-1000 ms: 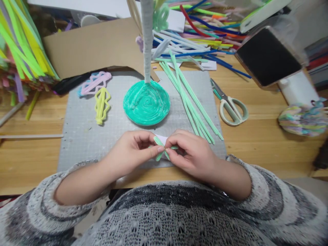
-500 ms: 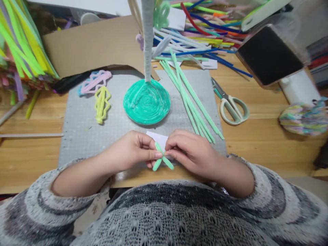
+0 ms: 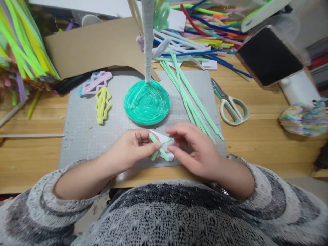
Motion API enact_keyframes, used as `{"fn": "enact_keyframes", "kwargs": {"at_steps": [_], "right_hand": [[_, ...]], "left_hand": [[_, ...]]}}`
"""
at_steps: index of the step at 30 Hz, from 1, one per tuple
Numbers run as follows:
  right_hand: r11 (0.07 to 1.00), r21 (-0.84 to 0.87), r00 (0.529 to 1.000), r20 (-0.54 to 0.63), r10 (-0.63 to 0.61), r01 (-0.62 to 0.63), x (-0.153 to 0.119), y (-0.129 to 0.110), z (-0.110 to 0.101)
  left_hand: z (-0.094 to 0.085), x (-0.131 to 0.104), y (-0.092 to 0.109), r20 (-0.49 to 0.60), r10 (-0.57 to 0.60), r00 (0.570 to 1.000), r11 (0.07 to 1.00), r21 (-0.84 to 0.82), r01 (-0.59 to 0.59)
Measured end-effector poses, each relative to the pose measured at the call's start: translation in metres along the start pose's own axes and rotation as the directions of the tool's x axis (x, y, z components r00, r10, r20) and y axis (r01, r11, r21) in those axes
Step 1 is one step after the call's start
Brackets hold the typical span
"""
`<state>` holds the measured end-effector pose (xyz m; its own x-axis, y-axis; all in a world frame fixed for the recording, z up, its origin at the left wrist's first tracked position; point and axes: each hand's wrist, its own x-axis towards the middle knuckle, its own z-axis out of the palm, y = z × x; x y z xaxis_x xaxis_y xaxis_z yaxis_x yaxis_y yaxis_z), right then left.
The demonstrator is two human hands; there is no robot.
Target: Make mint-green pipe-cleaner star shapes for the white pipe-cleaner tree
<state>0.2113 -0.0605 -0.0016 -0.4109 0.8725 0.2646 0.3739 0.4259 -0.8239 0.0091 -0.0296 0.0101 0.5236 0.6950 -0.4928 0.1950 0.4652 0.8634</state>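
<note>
Between the thumb and fingers of my left hand (image 3: 137, 146) is a mint-green pipe cleaner (image 3: 164, 155), bent into several narrow loops that spread from a pinched centre. My right hand (image 3: 196, 147) is just to the right, its thumb and fingers apart with nothing between them. Below the loops a piece of white paper (image 3: 167, 145) lies on the grey cutting mat (image 3: 110, 136). Beyond my hands stands a round green coiled base (image 3: 147, 102) with a white wrapped stem (image 3: 148, 44) rising from it.
Straight mint pipe cleaners (image 3: 192, 99) lie on the mat's right side, next to scissors (image 3: 232, 106). A yellow zigzag piece (image 3: 102, 106) and a pink one (image 3: 94, 83) lie at left. A phone (image 3: 270, 56) leans at right; cardboard (image 3: 94, 48) stands behind.
My right hand has let go of the pipe cleaner loops and opened, moving slightly right. My left hand has turned the loops a little, and one end now points right.
</note>
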Motion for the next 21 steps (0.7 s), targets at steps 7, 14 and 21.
{"fn": "enact_keyframes", "kwargs": {"at_steps": [7,14,21], "right_hand": [[1.0,0.02,1.0,-0.018,0.017,-0.017,-0.004,-0.002,0.014],[0.996,-0.011,0.993,-0.076,-0.094,0.093,-0.005,-0.001,0.014],[0.979,-0.097,0.976,-0.108,-0.191,0.181,-0.001,0.002,0.007]], "left_hand": [[0.006,-0.001,-0.004,-0.162,0.067,0.985,0.996,-0.055,-0.076],[0.014,-0.004,-0.009,-0.181,0.06,0.982,0.989,-0.12,-0.083],[0.018,-0.004,-0.011,-0.152,0.017,0.988,0.958,-0.28,-0.06]]}}
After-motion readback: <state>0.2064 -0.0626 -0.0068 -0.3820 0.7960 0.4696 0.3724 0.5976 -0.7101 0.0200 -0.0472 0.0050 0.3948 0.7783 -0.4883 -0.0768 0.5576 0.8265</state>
